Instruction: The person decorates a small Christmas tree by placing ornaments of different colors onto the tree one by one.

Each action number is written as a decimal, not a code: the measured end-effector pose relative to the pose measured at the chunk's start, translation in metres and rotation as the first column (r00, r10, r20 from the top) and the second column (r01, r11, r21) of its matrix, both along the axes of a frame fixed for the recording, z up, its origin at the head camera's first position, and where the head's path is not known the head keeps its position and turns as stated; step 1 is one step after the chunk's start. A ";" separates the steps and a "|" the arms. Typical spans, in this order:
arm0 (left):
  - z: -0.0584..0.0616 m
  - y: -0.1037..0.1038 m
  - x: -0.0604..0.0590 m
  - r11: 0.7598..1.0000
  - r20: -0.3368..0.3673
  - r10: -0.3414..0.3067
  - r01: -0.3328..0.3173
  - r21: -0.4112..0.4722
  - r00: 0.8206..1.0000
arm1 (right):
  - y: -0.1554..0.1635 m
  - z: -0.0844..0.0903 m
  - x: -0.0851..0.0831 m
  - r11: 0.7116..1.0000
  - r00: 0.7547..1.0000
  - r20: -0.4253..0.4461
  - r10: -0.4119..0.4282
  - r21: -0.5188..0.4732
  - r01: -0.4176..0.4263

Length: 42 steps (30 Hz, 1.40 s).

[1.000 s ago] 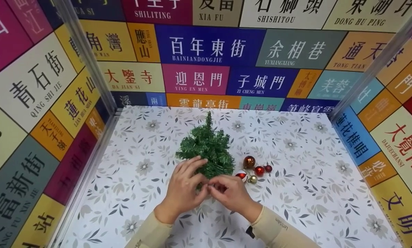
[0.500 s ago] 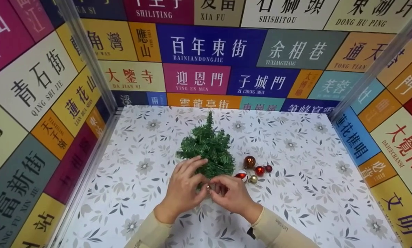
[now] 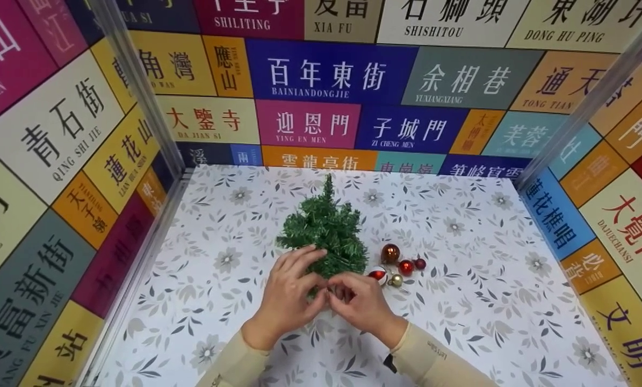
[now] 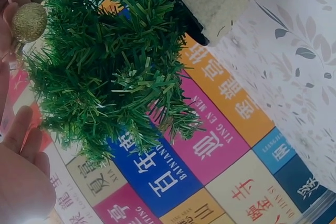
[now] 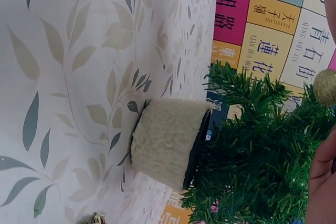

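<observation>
Sign-covered walls around the floral tabletop beneath the tree.

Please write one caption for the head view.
Left hand and right hand, close together before a small green artificial tree, with five baubles beside it.

Chinese Characters and Latin Letters Are Showing on Three Sides

At the back, the upper blue panel is reading 百年東街, BAINIANDONGJIE. Below it, the pink panel is carrying 迎恩門, YING EN MEN, which is also appearing in the left wrist view, and the lower blue panel is carrying ZI CHENG MEN. The cream panel is giving DA JIAN SI. At the top, the magenta panel is showing SHILITING, the tan panel XIA FU, the white panel SHISHITOU. On the left side, the yellow panel is saying 蓮花山, LIAN HUA SHAN. In the right wrist view, the orange panel is reading TIANZILING. On the right side, the ivory panel is bearing DAJUECHANSI. The lettering on the right sleeve is appearing too small for certain reading.
</observation>
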<state>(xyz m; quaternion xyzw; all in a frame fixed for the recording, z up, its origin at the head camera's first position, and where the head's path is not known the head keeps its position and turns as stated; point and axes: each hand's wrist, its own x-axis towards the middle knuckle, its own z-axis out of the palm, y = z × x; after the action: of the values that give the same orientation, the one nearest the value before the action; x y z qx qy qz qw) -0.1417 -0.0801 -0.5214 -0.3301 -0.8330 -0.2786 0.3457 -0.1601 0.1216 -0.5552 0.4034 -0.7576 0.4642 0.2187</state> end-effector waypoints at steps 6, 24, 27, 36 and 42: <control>0.001 0.000 0.000 0.999 0.007 0.008 -0.008 -0.031 1.000 | -0.003 0.011 0.004 0.999 0.999 -0.037 0.008 -0.045 -0.010; -0.007 -0.006 -0.001 0.992 -0.114 0.078 -0.088 -0.086 0.990 | 0.001 -0.004 0.000 0.999 0.999 -0.003 -0.042 0.026 0.042; -0.006 -0.006 -0.002 0.995 -0.101 0.077 -0.083 -0.060 0.992 | 0.000 -0.003 0.000 0.998 0.999 -0.010 -0.049 0.037 0.049; -0.007 -0.007 -0.004 0.993 -0.103 0.092 -0.099 -0.064 0.990 | -0.004 0.000 -0.001 0.999 0.998 -0.034 -0.049 0.022 0.050; -0.007 -0.006 -0.005 0.993 -0.113 0.101 -0.107 -0.046 0.988 | -0.005 -0.001 -0.001 0.993 0.992 -0.061 -0.106 0.041 0.109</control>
<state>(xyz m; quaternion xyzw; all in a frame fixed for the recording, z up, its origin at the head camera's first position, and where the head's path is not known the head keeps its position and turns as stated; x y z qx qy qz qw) -0.1472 -0.0863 -0.5284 -0.3100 -0.8356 -0.2196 0.3968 -0.1611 0.1166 -0.5560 0.3803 -0.7816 0.4227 0.2565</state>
